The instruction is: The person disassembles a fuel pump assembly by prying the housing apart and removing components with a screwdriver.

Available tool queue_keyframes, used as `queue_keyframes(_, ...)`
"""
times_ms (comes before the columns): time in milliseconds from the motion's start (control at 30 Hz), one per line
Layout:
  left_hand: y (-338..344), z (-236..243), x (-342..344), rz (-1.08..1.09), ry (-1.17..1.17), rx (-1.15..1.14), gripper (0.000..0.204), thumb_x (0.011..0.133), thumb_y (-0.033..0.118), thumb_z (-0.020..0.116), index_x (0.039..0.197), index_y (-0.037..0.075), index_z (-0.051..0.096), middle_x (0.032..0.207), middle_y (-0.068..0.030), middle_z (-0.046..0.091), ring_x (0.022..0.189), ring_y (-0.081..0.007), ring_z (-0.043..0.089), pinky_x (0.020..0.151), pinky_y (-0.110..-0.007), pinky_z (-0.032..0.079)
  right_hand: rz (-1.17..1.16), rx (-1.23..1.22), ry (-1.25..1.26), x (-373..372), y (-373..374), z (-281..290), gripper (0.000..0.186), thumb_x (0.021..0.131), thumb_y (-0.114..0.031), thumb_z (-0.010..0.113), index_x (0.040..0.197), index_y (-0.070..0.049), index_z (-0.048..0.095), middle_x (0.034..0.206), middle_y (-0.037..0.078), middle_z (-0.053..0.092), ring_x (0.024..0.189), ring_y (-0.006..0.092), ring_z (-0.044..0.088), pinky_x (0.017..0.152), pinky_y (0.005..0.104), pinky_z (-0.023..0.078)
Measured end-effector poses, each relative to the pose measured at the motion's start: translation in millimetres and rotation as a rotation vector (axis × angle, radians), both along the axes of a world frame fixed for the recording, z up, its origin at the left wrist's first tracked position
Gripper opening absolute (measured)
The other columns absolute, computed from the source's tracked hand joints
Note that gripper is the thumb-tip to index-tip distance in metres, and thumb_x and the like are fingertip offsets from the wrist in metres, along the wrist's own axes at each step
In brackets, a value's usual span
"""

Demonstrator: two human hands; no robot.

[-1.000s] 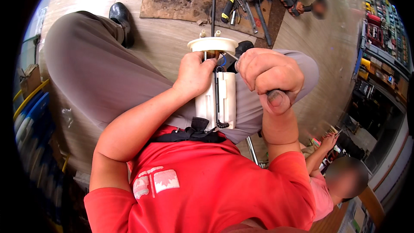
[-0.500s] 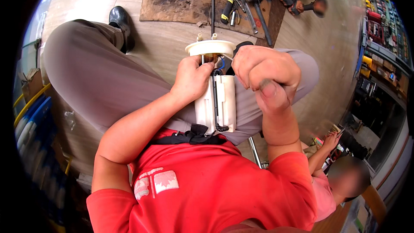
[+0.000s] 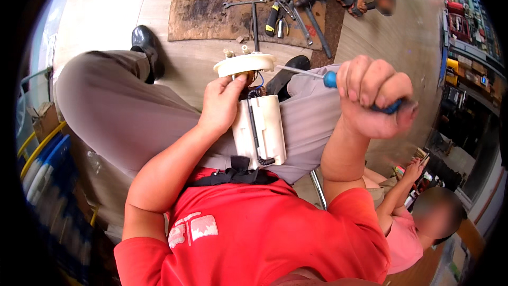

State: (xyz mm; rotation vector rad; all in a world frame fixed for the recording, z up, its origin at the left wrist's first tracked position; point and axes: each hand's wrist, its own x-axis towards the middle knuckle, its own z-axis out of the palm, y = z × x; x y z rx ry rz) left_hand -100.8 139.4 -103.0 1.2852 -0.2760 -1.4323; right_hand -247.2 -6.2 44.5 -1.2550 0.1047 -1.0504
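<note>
A cream-white fuel pump assembly (image 3: 272, 127) stands tilted between my thighs, its round flange (image 3: 244, 64) at the far end. My left hand (image 3: 222, 100) is closed on it just under the flange, thumb and fingers around the gap between flange and body. A blue wire and a black corrugated hose (image 3: 252, 122) run along it. To the right, my right hand (image 3: 377, 92) is wrapped around the blue handle of a screwdriver (image 3: 330, 79). Its thin metal shaft points left, and the tip is close to the flange's right edge; I cannot tell whether they touch.
On the floor ahead lies stained cardboard (image 3: 198, 13) with wrenches, a black-and-yellow handled tool (image 3: 272, 18) and a long bar (image 3: 320, 32). A cordless power tool (image 3: 352, 1) rests beside it. Another person (image 3: 405, 233) sits at lower right, near shelves. Blue-and-white panels (image 3: 47, 164) stand at left.
My right hand has moved right and back from the pump, bringing the screwdriver's handle and shaft into view. The pump's flange has shifted slightly left, with my left hand still on it.
</note>
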Motion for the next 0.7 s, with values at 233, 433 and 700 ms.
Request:
queue_keyframes(233,-15.8,53.2,39.1,0.119,0.246,-0.290,0.029,0.093,0.009,0.047,0.109,-0.010,0.062,0.099,-0.0147,0.069,0.090,-0.0194,0.065,0.084,-0.030,0.050,-0.176,-0.258,0.280,0.1,-21.0,6.1,0.039,0.091,-0.034,0.065,0.075,0.000,0.054,0.067,0.009,0.054,0.061,0.0179,0.052,0.052,0.0306,0.041)
queue_keyframes(433,-46.2,98.0,85.7,0.051,-0.415,-0.428,0.030,0.087,0.013,0.049,0.096,-0.009,0.066,0.091,-0.0082,0.068,0.084,-0.0141,0.059,0.076,-0.025,0.044,-0.167,-0.822,0.854,29.4,-64.9,68.3,0.028,0.075,-0.023,0.079,0.081,-0.003,0.060,0.069,0.013,0.058,0.061,0.0322,0.056,0.056,0.0357,0.045)
queue_keyframes(700,-93.9,102.4,135.4,0.086,-0.023,-0.623,0.024,0.091,0.008,0.048,0.101,-0.006,0.064,0.094,-0.0105,0.067,0.085,-0.0161,0.062,0.076,-0.028,0.048,-0.050,-0.332,1.125,43.9,-73.7,4.1,0.048,0.073,-0.024,0.082,0.110,0.000,0.063,0.097,0.013,0.065,0.090,0.0202,0.062,0.082,0.0324,0.050)
